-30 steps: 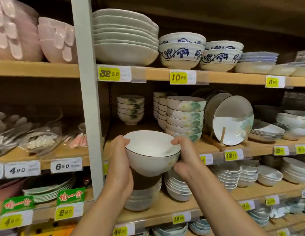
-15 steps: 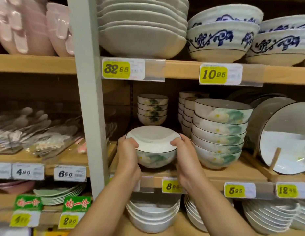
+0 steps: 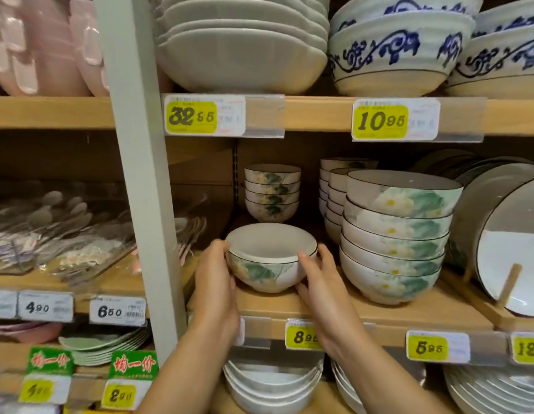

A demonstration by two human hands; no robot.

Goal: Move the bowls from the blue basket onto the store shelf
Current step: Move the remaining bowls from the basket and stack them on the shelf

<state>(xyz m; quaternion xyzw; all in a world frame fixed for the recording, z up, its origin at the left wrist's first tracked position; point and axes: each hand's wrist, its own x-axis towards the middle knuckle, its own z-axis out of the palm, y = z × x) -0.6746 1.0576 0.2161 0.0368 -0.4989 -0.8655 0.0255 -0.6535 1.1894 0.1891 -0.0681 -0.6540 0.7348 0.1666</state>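
Note:
A white bowl [image 3: 268,261] with a dark rim and a green leaf print sits on the wooden middle shelf [image 3: 328,306], near its front edge. My left hand [image 3: 215,282] holds the bowl's left side and my right hand [image 3: 322,282] holds its right side, fingers wrapped on the walls. Behind it stands a stack of small matching bowls [image 3: 271,194]. The blue basket is out of view.
A taller stack of larger matching bowls [image 3: 394,237] stands close on the right, with an upright plate [image 3: 507,243] on a wooden stand beyond. A grey upright post [image 3: 140,174] borders the left. White bowls [image 3: 271,383] fill the shelf below; big bowls sit above.
The bowl went up and forward from in front of the lower shelf onto the middle shelf, both hands still on it. The view came closer to the shelf.

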